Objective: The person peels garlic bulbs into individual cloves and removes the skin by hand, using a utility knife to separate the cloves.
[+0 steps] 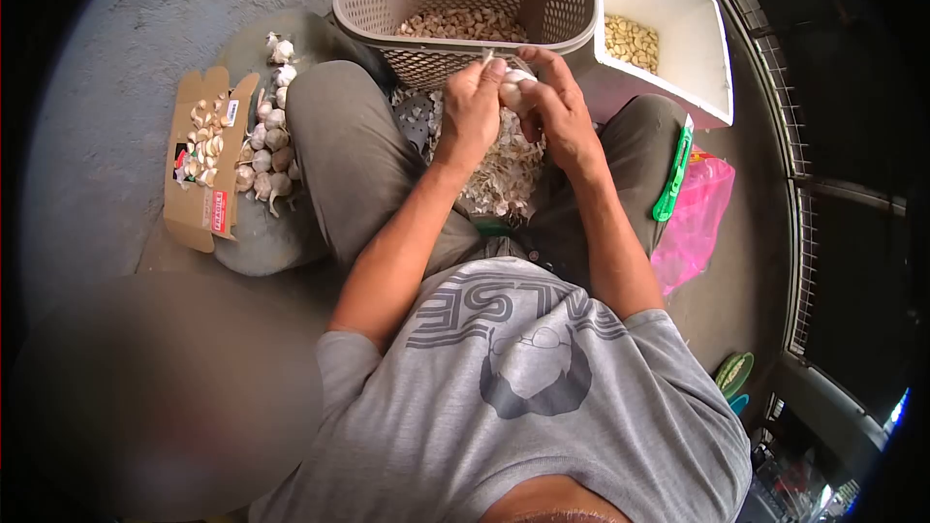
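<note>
Between the person's spread knees, two bare hands meet around one whitish garlic bulb (513,89), held up just before the near side of one perforated basket (465,43). The right hand (564,121) is partly closed, its fingers bent around the bulb's right side and keeping hold of it. The left hand (471,107) is curled nearly closed, thumb against the bulb's left side; a pale wisp shows at the thumb tip, and whether this hand grips the bulb or only the wisp, I cannot tell.

Roughly fifteen loose bulbs (276,119) lie beside the left thigh, on one dark rounded surface (262,250). Next to them sits one open cardboard box (184,211) with a heap of cloves (205,150), too crowded to count. More cloves lie in the basket and, paler, in one white box (715,58) to its right; neither lot can be counted. One green cutter (673,174) rests along the right thigh, above one pink bag (705,203).

Below the hands spreads a pile of papery skins (504,169), partly covered by the wrists. Fingers hide much of the bulb, the basket's far rim is cut off by the top edge, and a blurred round patch covers the lower left.
</note>
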Demonstrator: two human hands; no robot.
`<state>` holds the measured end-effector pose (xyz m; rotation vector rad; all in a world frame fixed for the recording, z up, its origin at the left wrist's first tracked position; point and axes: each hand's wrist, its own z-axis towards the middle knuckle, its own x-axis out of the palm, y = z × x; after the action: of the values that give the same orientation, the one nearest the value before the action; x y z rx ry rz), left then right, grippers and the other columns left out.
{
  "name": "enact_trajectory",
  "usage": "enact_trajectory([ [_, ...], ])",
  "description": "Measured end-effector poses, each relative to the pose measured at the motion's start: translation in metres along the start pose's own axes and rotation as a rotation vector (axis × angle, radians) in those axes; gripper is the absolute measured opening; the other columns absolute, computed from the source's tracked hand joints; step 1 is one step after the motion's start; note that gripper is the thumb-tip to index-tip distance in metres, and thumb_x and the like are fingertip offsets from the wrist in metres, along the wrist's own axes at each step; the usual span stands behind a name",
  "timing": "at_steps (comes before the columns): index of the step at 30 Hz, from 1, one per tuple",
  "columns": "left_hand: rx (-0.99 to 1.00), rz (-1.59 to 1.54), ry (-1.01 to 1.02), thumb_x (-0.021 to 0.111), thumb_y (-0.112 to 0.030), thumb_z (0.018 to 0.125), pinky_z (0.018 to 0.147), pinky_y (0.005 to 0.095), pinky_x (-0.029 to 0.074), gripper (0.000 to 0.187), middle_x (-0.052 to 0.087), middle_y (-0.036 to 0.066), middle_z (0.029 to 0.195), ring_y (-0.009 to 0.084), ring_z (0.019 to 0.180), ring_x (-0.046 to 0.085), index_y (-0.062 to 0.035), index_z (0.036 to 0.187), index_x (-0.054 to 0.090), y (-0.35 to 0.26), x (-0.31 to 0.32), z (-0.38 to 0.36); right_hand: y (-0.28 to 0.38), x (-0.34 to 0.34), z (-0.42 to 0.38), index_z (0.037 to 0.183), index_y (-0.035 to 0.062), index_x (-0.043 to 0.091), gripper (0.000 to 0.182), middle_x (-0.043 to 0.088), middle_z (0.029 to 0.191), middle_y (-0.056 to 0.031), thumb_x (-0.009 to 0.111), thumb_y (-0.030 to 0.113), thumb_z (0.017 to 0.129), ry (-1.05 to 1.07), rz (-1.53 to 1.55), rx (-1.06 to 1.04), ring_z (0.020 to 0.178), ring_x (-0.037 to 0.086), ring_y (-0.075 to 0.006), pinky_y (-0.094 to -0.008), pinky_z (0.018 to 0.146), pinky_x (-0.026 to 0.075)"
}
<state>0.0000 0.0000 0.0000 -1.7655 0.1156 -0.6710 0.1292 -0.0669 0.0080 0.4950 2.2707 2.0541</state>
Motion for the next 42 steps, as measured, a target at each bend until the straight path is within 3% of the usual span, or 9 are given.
enact_trajectory([
  [2,-0.026,-0.022,-0.101,0.058,-0.036,0.107,0.038,0.0247,0.033,0.035,0.059,0.0,0.069,0.0061,0.044,0.044,-0.005,0.092,0.064,0.007,-0.003,0.006,0.005,0.003,-0.001,0.117,0.003,0.058,0.027,0.067,0.084,-0.003,0.058,0.028,0.107,0.061,0.107,0.031,0.055,0.053,-0.0053,-0.021,0.046,0.04],
  [9,0.064,-0.129,0.053,0.055,-0.034,0.109,0.045,0.0245,0.042,0.034,0.06,0.001,0.075,0.0074,0.055,0.053,-0.0044,0.094,0.063,0.002,0.017,-0.002,-0.011,0.001,0.009,0.121,0.0036,0.054,0.029,0.063,0.087,-0.0045,0.057,0.029,0.108,-0.162,0.214,-0.012,0.057,0.056,-0.009,-0.0235,0.047,0.043],
  [17,0.177,0.103,-0.038,0.055,-0.024,0.108,0.052,0.0266,0.046,0.029,0.062,0.002,0.076,0.0098,0.064,0.059,0.0016,0.105,0.067,0.033,-0.003,0.012,-0.002,0.001,0.001,0.121,0.0037,0.05,0.028,0.061,0.081,-0.0086,0.05,0.028,0.109,-0.06,0.328,0.069,0.056,0.058,-0.0138,-0.0287,0.044,0.048],
  [18,0.262,0.381,-0.083,0.053,-0.024,0.109,0.055,0.0299,0.047,0.03,0.062,0.001,0.074,0.0111,0.064,0.058,0.0025,0.105,0.067,0.023,-0.003,0.008,0.003,0.01,-0.003,0.133,0.004,0.048,0.037,0.062,0.082,-0.0074,0.048,0.033,0.11,-0.059,0.24,0.02,0.054,0.055,-0.0117,-0.0267,0.044,0.045],
  [21,0.094,-0.004,-0.038,0.053,-0.026,0.11,0.056,0.0335,0.047,0.032,0.062,-0.001,0.076,0.0133,0.062,0.055,0.0021,0.103,0.067,0.028,-0.003,0.01,-0.005,0.005,0.004,0.141,0.0039,0.045,0.044,0.062,0.084,-0.0057,0.047,0.035,0.111,-0.046,0.179,-0.034,0.053,0.053,-0.0096,-0.0244,0.045,0.042],
  [25,0.298,0.115,-0.042,0.057,-0.029,0.108,0.066,0.0318,0.049,0.034,0.062,0.001,0.079,0.0132,0.068,0.055,0.0027,0.102,0.065,0.036,0.01,0.016,-0.011,0.01,0.004,0.128,0.0032,0.051,0.035,0.06,0.086,-0.0021,0.043,0.034,0.113,-0.131,0.002,-0.1,0.059,0.052,-0.0064,-0.0224,0.05,0.041],
  [29,0.15,0.096,-0.061,0.059,-0.022,0.106,0.07,0.0301,0.049,0.028,0.066,0.004,0.086,0.0109,0.077,0.057,0.0037,0.097,0.066,0.026,0.003,0.006,-0.027,0.008,0.012,0.124,0.003,0.047,0.028,0.058,0.087,-0.0025,0.048,0.028,0.112,-0.149,-0.335,-0.333,0.066,0.049,-0.0049,-0.0232,0.051,0.04],
  [36,0.003,-0.141,-0.169,0.056,-0.015,0.106,0.057,0.0258,0.045,0.025,0.067,0.003,0.077,0.007,0.065,0.056,0.0016,0.091,0.068,0.023,0.002,0.009,-0.007,0.013,-0.008,0.117,0.0046,0.049,0.025,0.056,0.083,-0.0018,0.045,0.029,0.113,0.014,0.121,0.01,0.056,0.045,-0.0053,-0.023,0.047,0.038],
  [42,-0.097,-0.169,-0.037,0.053,-0.024,0.108,0.042,0.0247,0.042,0.027,0.064,0.003,0.075,0.0098,0.052,0.055,-0.0023,0.1,0.066,0.016,-0.002,0.006,-0.009,0.017,-0.001,0.122,0.0058,0.052,0.033,0.058,0.084,-0.0027,0.043,0.036,0.113,-0.096,0.046,-0.1,0.055,0.048,-0.0075,-0.0232,0.046,0.038],
])
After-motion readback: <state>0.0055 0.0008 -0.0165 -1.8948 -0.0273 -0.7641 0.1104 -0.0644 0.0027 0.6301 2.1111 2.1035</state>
